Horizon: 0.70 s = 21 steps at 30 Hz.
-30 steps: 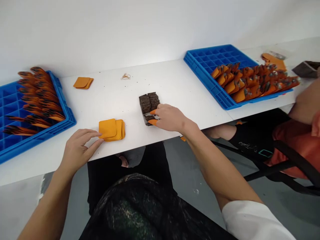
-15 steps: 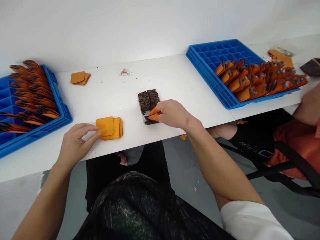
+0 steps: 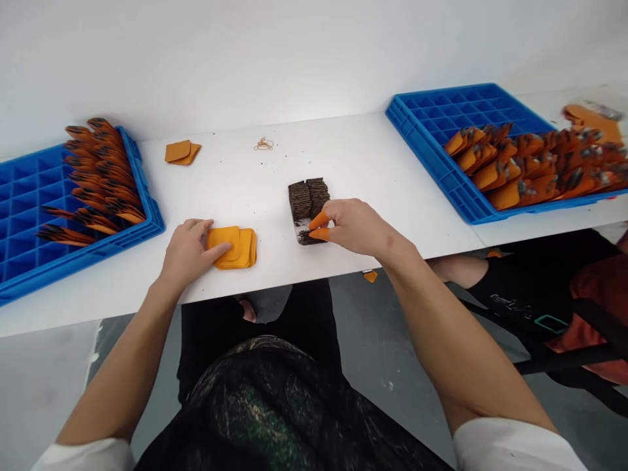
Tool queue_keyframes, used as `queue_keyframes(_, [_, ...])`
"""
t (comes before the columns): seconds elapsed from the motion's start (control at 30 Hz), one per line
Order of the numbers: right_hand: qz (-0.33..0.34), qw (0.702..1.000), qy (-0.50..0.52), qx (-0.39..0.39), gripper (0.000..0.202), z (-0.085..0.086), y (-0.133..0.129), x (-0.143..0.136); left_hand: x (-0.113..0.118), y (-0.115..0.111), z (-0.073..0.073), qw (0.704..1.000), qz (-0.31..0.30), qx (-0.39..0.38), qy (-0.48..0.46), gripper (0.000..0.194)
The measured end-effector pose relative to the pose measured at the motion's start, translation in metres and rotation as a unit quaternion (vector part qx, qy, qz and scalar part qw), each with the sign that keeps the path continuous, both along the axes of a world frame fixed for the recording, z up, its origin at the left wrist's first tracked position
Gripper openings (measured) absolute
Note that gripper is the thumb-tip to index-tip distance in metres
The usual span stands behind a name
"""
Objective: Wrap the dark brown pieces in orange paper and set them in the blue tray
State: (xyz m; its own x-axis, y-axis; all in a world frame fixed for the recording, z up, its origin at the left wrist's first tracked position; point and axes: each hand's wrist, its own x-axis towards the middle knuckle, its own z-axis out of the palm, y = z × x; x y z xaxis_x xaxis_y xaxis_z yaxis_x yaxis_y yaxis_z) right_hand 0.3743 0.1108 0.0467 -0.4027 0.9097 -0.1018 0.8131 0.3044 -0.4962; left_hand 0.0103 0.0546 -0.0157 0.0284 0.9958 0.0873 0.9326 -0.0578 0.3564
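A small stack of orange-yellow pouches [image 3: 240, 248] lies near the table's front edge. My left hand [image 3: 189, 255] rests at its left side, thumb across the top pouch and fingers along the left edge. To the right stands a small clear container [image 3: 297, 229] with two rows of thin dark sheets [image 3: 309, 196] in its back part and a few lying flat in front. My right hand [image 3: 356, 226] reaches into the front part. Orange finger covers [image 3: 320, 226] sit on its thumb and index finger, which come together on the dark sheets there.
A blue divided crate [image 3: 152, 216] with filled orange pouches stands at left, and another blue crate [image 3: 441, 176] at right. Two pouches [image 3: 181, 152] and rubber bands [image 3: 263, 144] lie at the back. A seated person's dark-clad leg [image 3: 530, 281] is at right.
My left hand has moved onto the pouch stack, its thumb now over the top pouch. My right hand stays at the container's front. The whole view has shifted slightly.
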Motion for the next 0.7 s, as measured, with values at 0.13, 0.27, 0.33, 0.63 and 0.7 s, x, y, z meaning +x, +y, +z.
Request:
queue_keyframes(0.13, [0.012,1.000,0.013,0.020,0.015,-0.004,0.001,0.001,0.001,0.003,-0.002,0.999,0.030,-0.026,0.013,0.074])
queue_keyframes(0.27, [-0.013,1.000,0.011,0.018,0.015,-0.005,0.000,-0.001,0.003,0.002,0.000,0.999,0.041,-0.022,-0.010,0.067])
queue_keyframes(0.33, [-0.028,0.999,0.015,0.017,0.015,-0.004,0.000,-0.002,0.005,0.001,0.001,0.998,0.049,-0.012,-0.031,0.064])
queue_keyframes(0.63, [-0.035,0.998,-0.046,-0.015,0.023,0.004,0.002,-0.011,0.007,-0.006,-0.004,0.985,0.097,0.022,-0.144,0.058])
queue_keyframes(0.7, [-0.035,0.998,-0.058,-0.020,0.024,0.006,0.004,-0.013,0.007,-0.008,-0.003,0.976,0.116,0.019,-0.182,0.062])
